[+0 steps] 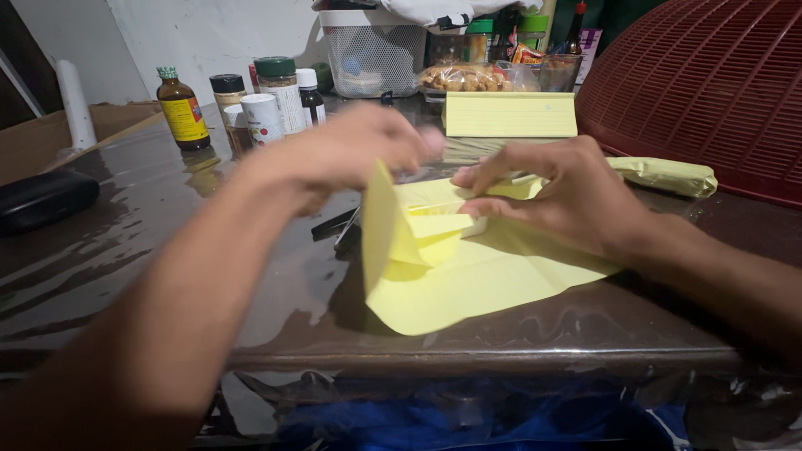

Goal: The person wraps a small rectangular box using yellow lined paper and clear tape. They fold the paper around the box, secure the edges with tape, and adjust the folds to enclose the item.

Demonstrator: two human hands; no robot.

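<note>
**Two hands on a yellow sheet**

The left hand is blurred; its fingers curl over the raised left edge of the yellow sheet, which stands up on end just below the fingertips. Whether they pinch that edge or only touch it cannot be told from the blur.

The right hand lies palm down on the sheet's right part. Its fingers are stretched out and slightly spread, pointing left, pressing a folded flap of the sheet against a small pale block that shows only as a white edge just beneath the fingertips. They are not clenched around anything.

The sheet lies on the dark glossy table, spreading from under both hands toward the near edge, with a rounded front corner below the left fingers.

Beyond the right fingers stands a yellow pad; to the right of that hand lies a yellow-green packet, partly under a red mesh cover. Behind the left fingers are bottles and jars, and farther back a white basket. A dark clip-like thing lies just under the left hand's wrist side, and a black case sits well apart to the left.
</note>
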